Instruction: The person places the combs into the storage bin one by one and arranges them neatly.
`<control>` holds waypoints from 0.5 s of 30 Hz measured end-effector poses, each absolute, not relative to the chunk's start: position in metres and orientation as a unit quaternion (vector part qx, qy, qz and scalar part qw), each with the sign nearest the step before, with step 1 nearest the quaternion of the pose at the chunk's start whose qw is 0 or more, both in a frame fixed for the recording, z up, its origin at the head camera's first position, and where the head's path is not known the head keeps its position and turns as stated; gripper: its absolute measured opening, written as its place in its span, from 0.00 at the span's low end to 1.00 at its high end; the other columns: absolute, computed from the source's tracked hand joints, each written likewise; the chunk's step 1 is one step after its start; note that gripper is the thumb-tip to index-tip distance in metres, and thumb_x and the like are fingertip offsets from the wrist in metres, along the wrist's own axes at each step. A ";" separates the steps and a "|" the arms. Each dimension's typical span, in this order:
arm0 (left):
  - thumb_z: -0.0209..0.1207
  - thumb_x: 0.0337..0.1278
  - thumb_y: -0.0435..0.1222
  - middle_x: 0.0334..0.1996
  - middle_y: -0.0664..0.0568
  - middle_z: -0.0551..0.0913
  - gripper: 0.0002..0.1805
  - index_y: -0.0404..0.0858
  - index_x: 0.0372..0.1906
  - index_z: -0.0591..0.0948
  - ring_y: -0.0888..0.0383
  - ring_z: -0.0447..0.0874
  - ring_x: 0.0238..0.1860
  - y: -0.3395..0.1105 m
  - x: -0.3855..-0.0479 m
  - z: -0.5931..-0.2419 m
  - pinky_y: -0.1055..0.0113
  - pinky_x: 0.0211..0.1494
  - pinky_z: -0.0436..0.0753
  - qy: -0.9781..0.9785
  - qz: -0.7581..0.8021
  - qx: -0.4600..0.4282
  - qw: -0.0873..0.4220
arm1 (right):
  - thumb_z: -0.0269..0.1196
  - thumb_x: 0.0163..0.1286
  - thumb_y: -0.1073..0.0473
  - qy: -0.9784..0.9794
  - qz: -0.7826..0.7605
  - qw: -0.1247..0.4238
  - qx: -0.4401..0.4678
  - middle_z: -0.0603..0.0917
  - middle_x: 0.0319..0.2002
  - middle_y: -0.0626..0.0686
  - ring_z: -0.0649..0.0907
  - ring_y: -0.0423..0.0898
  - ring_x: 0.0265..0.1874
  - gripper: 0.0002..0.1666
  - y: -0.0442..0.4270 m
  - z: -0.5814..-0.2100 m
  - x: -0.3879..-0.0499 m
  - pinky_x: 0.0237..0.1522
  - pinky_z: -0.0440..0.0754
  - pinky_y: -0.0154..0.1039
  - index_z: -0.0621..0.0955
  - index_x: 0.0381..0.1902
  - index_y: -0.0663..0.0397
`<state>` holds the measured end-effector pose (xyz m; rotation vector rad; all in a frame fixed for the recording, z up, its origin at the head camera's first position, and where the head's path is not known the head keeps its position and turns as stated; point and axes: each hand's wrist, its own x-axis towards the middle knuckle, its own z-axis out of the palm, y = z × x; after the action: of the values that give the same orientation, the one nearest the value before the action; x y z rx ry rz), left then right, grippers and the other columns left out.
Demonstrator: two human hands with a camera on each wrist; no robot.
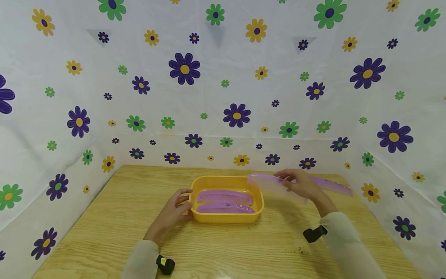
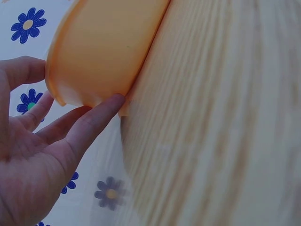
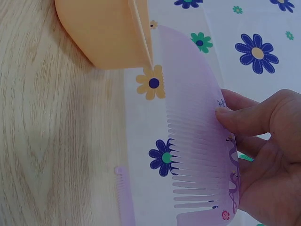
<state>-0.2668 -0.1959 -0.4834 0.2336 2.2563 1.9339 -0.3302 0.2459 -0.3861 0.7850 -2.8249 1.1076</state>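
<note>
A yellow plastic basin (image 1: 228,218) stands on the table with two purple combs inside, a rear comb (image 1: 224,195) and a front comb (image 1: 226,208), lying side by side. My left hand (image 1: 175,207) touches the basin's left end with spread fingertips, some near the rim and one low on the wall (image 2: 94,52). My right hand (image 1: 300,186) pinches a large translucent purple comb (image 3: 197,108) by its printed back, between thumb and fingers. This comb is raised, its far end (image 1: 256,178) by the basin's right rim and its teeth facing the basin side.
Another purple comb (image 1: 332,185) lies on the table (image 1: 139,193) at the right, beyond my right hand. White cloth walls (image 1: 216,93) printed with flowers enclose the table at the back and both sides. Small dark specks (image 1: 299,250) lie near my right sleeve.
</note>
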 end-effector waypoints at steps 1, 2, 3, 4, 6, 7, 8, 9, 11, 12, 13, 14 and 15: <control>0.52 0.78 0.34 0.75 0.31 0.66 0.27 0.40 0.75 0.62 0.33 0.76 0.69 -0.196 -0.267 -0.483 0.47 0.60 0.87 0.755 0.647 0.078 0.081 | 0.59 0.72 0.72 -0.901 0.353 0.004 0.253 0.85 0.54 0.70 0.86 0.57 0.45 0.19 0.244 -0.387 -0.330 0.36 0.87 0.32 0.82 0.59 0.66; 0.52 0.78 0.34 0.75 0.31 0.66 0.27 0.40 0.75 0.62 0.34 0.76 0.69 -0.196 -0.267 -0.483 0.47 0.60 0.87 0.755 0.646 0.078 0.081 | 0.59 0.72 0.72 -0.901 0.353 0.003 0.254 0.85 0.54 0.69 0.85 0.56 0.45 0.19 0.243 -0.387 -0.331 0.36 0.88 0.32 0.82 0.59 0.66; 0.52 0.78 0.34 0.75 0.31 0.66 0.27 0.40 0.75 0.62 0.34 0.76 0.69 -0.196 -0.267 -0.483 0.47 0.60 0.87 0.756 0.645 0.079 0.081 | 0.59 0.72 0.72 -0.901 0.353 0.002 0.254 0.85 0.54 0.69 0.85 0.56 0.45 0.19 0.241 -0.388 -0.331 0.36 0.88 0.32 0.83 0.59 0.65; 0.52 0.78 0.34 0.75 0.31 0.66 0.27 0.40 0.75 0.62 0.34 0.75 0.70 -0.196 -0.267 -0.483 0.47 0.60 0.87 0.756 0.645 0.079 0.082 | 0.59 0.73 0.71 -0.901 0.352 0.001 0.255 0.85 0.54 0.68 0.85 0.56 0.45 0.19 0.240 -0.389 -0.332 0.36 0.88 0.32 0.83 0.59 0.65; 0.52 0.78 0.34 0.76 0.31 0.66 0.27 0.40 0.75 0.62 0.33 0.75 0.70 -0.197 -0.267 -0.483 0.47 0.60 0.87 0.757 0.644 0.080 0.081 | 0.59 0.72 0.72 -0.900 0.352 -0.001 0.258 0.85 0.54 0.68 0.85 0.55 0.44 0.19 0.237 -0.391 -0.333 0.36 0.88 0.32 0.83 0.59 0.65; 0.52 0.78 0.35 0.76 0.31 0.66 0.27 0.40 0.75 0.62 0.33 0.75 0.70 -0.197 -0.267 -0.483 0.47 0.60 0.87 0.757 0.643 0.081 0.081 | 0.59 0.73 0.72 -0.899 0.352 -0.003 0.259 0.85 0.54 0.68 0.85 0.55 0.44 0.19 0.236 -0.392 -0.334 0.37 0.88 0.32 0.83 0.59 0.65; 0.52 0.78 0.35 0.76 0.31 0.65 0.27 0.40 0.75 0.62 0.33 0.75 0.70 -0.197 -0.267 -0.483 0.47 0.60 0.87 0.757 0.643 0.082 0.081 | 0.58 0.73 0.72 -0.899 0.353 -0.004 0.258 0.85 0.54 0.68 0.85 0.55 0.44 0.19 0.235 -0.392 -0.334 0.37 0.88 0.32 0.83 0.59 0.65; 0.52 0.78 0.35 0.76 0.31 0.65 0.27 0.40 0.75 0.62 0.33 0.75 0.70 -0.197 -0.267 -0.483 0.47 0.60 0.87 0.758 0.642 0.082 0.081 | 0.58 0.73 0.72 -0.899 0.353 -0.005 0.258 0.85 0.53 0.68 0.85 0.55 0.44 0.18 0.233 -0.393 -0.334 0.37 0.88 0.32 0.83 0.58 0.65; 0.52 0.78 0.35 0.76 0.31 0.65 0.27 0.40 0.75 0.62 0.33 0.75 0.70 -0.197 -0.267 -0.483 0.47 0.60 0.87 0.759 0.640 0.082 0.080 | 0.58 0.73 0.72 -0.900 0.352 -0.008 0.257 0.85 0.53 0.67 0.85 0.55 0.44 0.19 0.231 -0.392 -0.335 0.37 0.88 0.32 0.83 0.59 0.64; 0.53 0.78 0.35 0.76 0.31 0.65 0.27 0.40 0.75 0.62 0.33 0.75 0.71 -0.197 -0.267 -0.483 0.47 0.60 0.87 0.760 0.640 0.082 0.079 | 0.58 0.73 0.72 -0.901 0.351 -0.010 0.256 0.85 0.53 0.67 0.85 0.55 0.45 0.18 0.230 -0.392 -0.335 0.37 0.88 0.32 0.83 0.59 0.64; 0.53 0.78 0.35 0.76 0.31 0.65 0.27 0.41 0.75 0.62 0.33 0.74 0.71 -0.197 -0.267 -0.483 0.48 0.60 0.87 0.761 0.639 0.082 0.079 | 0.58 0.73 0.71 -0.901 0.351 -0.012 0.255 0.85 0.53 0.66 0.85 0.54 0.45 0.18 0.229 -0.391 -0.335 0.38 0.88 0.33 0.83 0.59 0.63; 0.53 0.78 0.35 0.76 0.31 0.65 0.27 0.41 0.75 0.62 0.34 0.74 0.71 -0.197 -0.267 -0.483 0.48 0.60 0.87 0.762 0.638 0.081 0.078 | 0.58 0.74 0.71 -0.901 0.351 -0.014 0.253 0.86 0.54 0.66 0.85 0.54 0.45 0.18 0.227 -0.391 -0.335 0.38 0.88 0.33 0.83 0.59 0.63; 0.53 0.77 0.36 0.76 0.31 0.65 0.27 0.41 0.75 0.63 0.34 0.74 0.71 -0.197 -0.266 -0.483 0.48 0.60 0.87 0.762 0.637 0.080 0.077 | 0.58 0.74 0.71 -0.901 0.352 -0.017 0.254 0.85 0.54 0.66 0.84 0.54 0.45 0.18 0.226 -0.391 -0.335 0.38 0.88 0.33 0.83 0.59 0.63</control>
<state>-0.2664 -0.1968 -0.4834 0.2400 2.2842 1.9094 -0.3348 0.2263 -0.3908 0.8071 -2.8616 1.1182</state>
